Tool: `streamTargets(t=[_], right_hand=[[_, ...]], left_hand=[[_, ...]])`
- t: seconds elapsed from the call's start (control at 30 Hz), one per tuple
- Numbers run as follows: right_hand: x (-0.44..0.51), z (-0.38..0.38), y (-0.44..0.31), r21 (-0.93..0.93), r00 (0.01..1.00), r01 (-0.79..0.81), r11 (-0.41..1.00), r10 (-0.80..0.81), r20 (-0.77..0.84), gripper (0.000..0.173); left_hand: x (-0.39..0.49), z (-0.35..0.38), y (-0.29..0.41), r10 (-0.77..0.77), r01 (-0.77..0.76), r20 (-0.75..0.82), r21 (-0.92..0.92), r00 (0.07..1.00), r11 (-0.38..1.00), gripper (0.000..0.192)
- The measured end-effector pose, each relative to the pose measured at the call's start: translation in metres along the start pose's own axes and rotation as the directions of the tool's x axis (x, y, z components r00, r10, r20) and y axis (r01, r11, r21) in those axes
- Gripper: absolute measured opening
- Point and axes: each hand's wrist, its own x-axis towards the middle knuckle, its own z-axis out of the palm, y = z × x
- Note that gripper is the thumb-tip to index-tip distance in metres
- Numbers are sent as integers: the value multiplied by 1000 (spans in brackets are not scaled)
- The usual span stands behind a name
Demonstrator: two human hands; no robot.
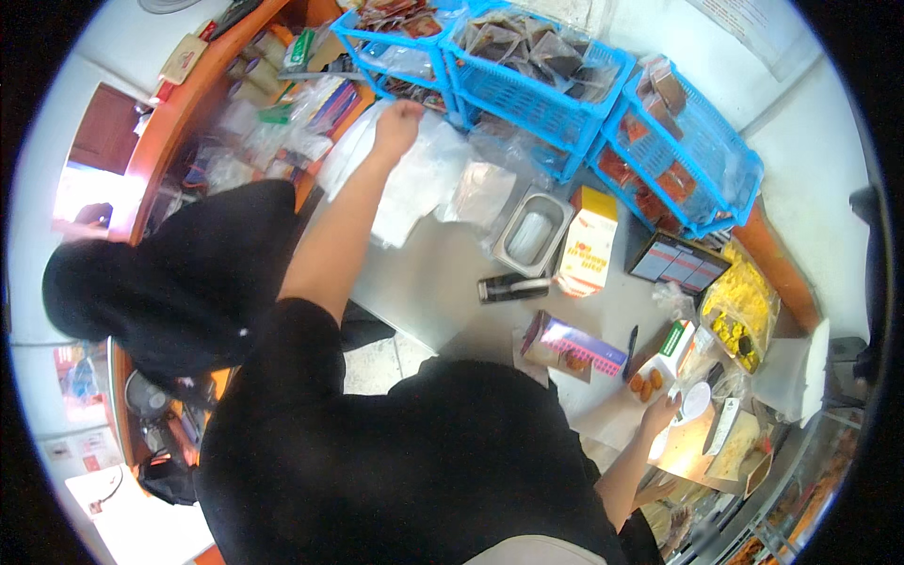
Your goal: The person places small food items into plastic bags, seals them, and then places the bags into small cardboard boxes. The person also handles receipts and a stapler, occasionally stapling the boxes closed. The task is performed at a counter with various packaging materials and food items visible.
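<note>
At the upper left, my left hand [399, 128] is over a pile of white plastic bags [417, 180], its fingers curled; whether it pinches one is unclear. My right hand [662, 412] is low on the right, beside an open carton [674, 349] with several brown fried pieces [646, 383] at its near end. A white round tub or lid [696, 400] lies just right of its fingers. Its grip is too small to make out. A purple and pink carton [575, 346] with a brown piece in it lies left of a black pen [631, 352].
Blue plastic baskets [537, 106] of packets line the back. A steel container [533, 233], a yellow and white carton [587, 244], a black device [513, 287] and a tablet [678, 263] stand on the counter. A co-worker's black cap [205, 261] is at left; another person's hand [657, 492] is lower right.
</note>
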Motion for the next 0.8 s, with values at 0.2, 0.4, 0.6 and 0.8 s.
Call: streamTargets(t=[0.2, 0.4, 0.6, 0.8], right_hand=[[-53, -69, -25, -42, 985, 145, 989, -148, -91, 48], [-129, -92, -23, -209, 928, 280, 937, -320, -192, 44], [-92, -80, -34, -182, 983, 139, 973, -158, -96, 44], [-28, -37, -93, 78, 892, 451, 889, -452, -3, 39]], left_hand=[[159, 46, -29, 18, -40, 190, 116, 982, 992, 28], [197, 68, -45, -52, -241, 442, 579, 895, 779, 70], [166, 75, -4, 90, -240, 245, 699, 965, 674, 31], [70, 16, 3, 280, -225, -438, 173, 855, 959, 14]])
